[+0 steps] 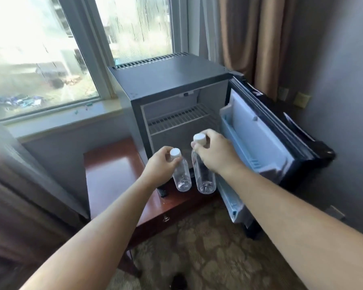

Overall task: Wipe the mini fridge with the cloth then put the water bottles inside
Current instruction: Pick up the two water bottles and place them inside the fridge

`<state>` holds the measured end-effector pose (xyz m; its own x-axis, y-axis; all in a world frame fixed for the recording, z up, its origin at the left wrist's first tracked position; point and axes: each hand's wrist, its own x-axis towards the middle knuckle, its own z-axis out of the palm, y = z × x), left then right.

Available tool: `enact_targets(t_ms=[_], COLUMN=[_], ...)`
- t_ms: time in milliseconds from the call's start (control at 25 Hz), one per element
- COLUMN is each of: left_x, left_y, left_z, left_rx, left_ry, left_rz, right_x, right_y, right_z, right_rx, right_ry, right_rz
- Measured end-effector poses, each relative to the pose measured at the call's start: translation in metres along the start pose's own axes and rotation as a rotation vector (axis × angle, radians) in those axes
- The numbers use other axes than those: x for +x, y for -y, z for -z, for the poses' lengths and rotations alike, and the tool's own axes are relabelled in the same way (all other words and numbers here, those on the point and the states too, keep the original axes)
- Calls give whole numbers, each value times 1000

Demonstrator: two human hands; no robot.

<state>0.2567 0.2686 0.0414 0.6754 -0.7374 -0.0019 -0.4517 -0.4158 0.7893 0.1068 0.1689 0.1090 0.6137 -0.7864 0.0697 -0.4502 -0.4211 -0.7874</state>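
OK: left hand (158, 162) pinches left bottle (181, 174) at the neck; right hand (213, 152) grips right bottle (203, 176) at its cap. Both hang ahead of the mini fridge (168, 80) opening. Door (266, 132) swung right; lower cavity beyond the grips open.

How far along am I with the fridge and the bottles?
The mini fridge door is open; no cloth in view, so wiping can't be confirmed. In hand: left hand and right hand each hold a water bottle by the neck. Left: setting both inside.
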Motion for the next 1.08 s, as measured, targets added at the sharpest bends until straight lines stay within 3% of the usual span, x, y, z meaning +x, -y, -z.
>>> enact_targets(t_ms=[280,560,760,880,960,1000,1080], left_x=[113,227,272,289,296,298,298], left_y=[56,107,101,98,99,97,102], left_z=[-48,-100,-111,-114,-113,-113,-111], left_rx=[-57,-211,-290,-223,-205,-233,-185], left_ry=[7,-193,-352,-356,-309,-233,-147], left_rz=[24,169,44,106,191,262,322], right_x=[119,228,297,324,338,346,360], right_y=[-65,-109,-150,-148,-138,-146,-147], right_z=[-92,-147,-182,-186,-185,-193,-194], right_rx=[-34,-50,-118,-99,89,55,-300], right_ry=[-15,41,58,106,75,122,238], right_rz=[-133,-100,-118,8,-80,-15,137])
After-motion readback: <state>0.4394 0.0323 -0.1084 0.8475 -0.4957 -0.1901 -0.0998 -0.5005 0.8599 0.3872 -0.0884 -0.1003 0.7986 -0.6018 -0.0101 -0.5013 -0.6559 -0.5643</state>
